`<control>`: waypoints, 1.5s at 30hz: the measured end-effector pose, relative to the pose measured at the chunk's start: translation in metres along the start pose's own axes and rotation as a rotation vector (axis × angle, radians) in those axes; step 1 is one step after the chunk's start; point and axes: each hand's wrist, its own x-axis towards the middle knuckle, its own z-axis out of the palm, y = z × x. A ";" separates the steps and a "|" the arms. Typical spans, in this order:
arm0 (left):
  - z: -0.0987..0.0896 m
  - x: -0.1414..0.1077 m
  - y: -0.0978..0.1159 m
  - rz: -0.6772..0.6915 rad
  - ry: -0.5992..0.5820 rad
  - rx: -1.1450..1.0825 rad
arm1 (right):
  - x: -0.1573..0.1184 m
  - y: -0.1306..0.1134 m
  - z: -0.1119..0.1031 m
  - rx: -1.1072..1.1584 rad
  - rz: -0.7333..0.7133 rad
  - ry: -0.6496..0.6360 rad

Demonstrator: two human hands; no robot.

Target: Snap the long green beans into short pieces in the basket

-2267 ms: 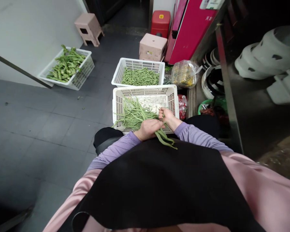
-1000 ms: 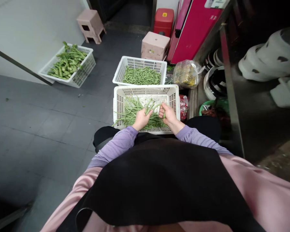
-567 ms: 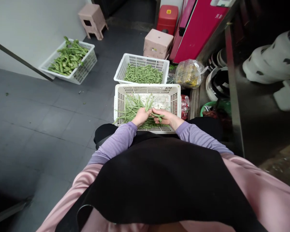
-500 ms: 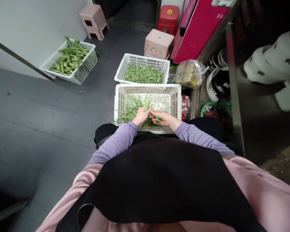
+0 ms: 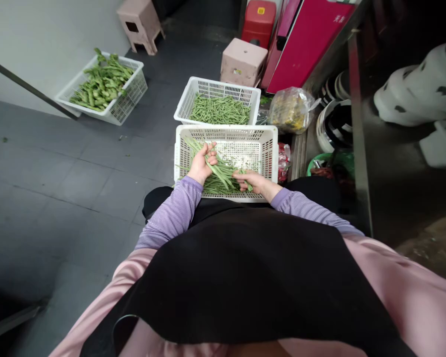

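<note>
Both my hands are over a white slotted basket (image 5: 226, 130) that holds long green beans (image 5: 217, 186). My left hand (image 5: 203, 163) is curled around a bundle of long beans (image 5: 220, 172), which slants down to the right. At the right side of the bundle, my right hand (image 5: 251, 181) is closed on green bean pieces (image 5: 247, 186), their ends sticking out past the fingers. Small green scraps lie on the basket's floor. Just behind stands a second white basket (image 5: 254, 101) with short cut green beans (image 5: 221, 110) in it.
Leafy green stalks (image 5: 103, 87) fill a white basket (image 5: 134, 82) by the wall at left. A pink stool (image 5: 243, 63) and a clear plastic bag (image 5: 292, 110) stand behind. Buckets (image 5: 332, 126) and a metal-edged shelf (image 5: 360, 134) line the right side.
My hands have come apart: the left has moved left and up, and its bean bundle now lies slanted across toward the right hand. The right hand has barely moved. The view has shifted slightly.
</note>
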 end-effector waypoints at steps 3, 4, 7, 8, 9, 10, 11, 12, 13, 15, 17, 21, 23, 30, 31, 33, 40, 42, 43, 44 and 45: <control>0.000 -0.002 0.005 0.021 -0.031 -0.035 | -0.003 0.008 0.004 -0.161 0.050 -0.109; 0.000 -0.003 0.007 0.025 -0.033 -0.041 | -0.003 0.009 0.004 -0.197 0.046 -0.131; -0.003 -0.003 0.011 0.033 -0.023 -0.051 | -0.003 0.009 -0.004 -0.312 0.001 -0.137; -0.003 -0.002 0.013 0.037 -0.014 -0.051 | -0.003 0.009 -0.008 -0.354 -0.011 -0.123; -0.004 -0.002 0.015 0.044 -0.003 -0.049 | -0.003 0.009 -0.011 -0.392 -0.018 -0.108; -0.005 -0.001 0.016 0.053 0.008 -0.044 | -0.003 0.009 -0.014 -0.422 -0.022 -0.091; -0.005 0.000 0.017 0.063 0.020 -0.036 | -0.003 0.010 -0.015 -0.442 -0.032 -0.070; -0.005 0.000 0.019 0.074 0.029 -0.025 | -0.004 0.012 -0.016 -0.449 -0.049 -0.047; -0.005 0.000 0.019 0.087 0.037 -0.011 | -0.004 0.014 -0.015 -0.444 -0.077 -0.022; -0.004 -0.001 0.018 0.117 0.050 0.024 | -0.003 0.018 -0.012 -0.391 -0.152 0.049; -0.001 -0.004 0.012 0.143 0.054 0.065 | 0.000 0.023 -0.009 -0.280 -0.211 0.174; 0.005 -0.015 -0.007 0.104 -0.001 0.164 | 0.015 0.024 -0.012 0.071 -0.161 0.527; 0.006 -0.018 -0.013 0.066 -0.036 0.185 | 0.020 0.020 -0.018 0.168 -0.126 0.594; 0.006 -0.012 -0.008 0.035 -0.056 0.091 | 0.017 0.007 -0.004 -0.079 -0.105 0.146; 0.006 -0.011 -0.008 0.029 -0.053 0.088 | 0.017 0.007 0.003 -0.137 -0.126 0.054; 0.006 -0.009 -0.009 0.017 -0.054 0.087 | 0.016 0.006 0.016 -0.174 -0.136 -0.073; -0.001 -0.005 -0.008 0.038 -0.040 0.311 | 0.007 -0.005 0.017 0.030 -0.135 -0.056; -0.003 -0.006 -0.006 0.044 -0.031 0.435 | 0.003 -0.009 0.011 0.039 -0.124 -0.070; -0.004 -0.007 -0.005 0.053 -0.038 0.483 | 0.001 -0.011 0.008 0.034 -0.126 -0.097; -0.005 -0.008 -0.004 0.067 -0.052 0.516 | -0.001 -0.012 0.005 0.022 -0.132 -0.138; -0.005 -0.008 -0.003 0.084 -0.076 0.534 | -0.003 -0.013 0.003 0.002 -0.139 -0.184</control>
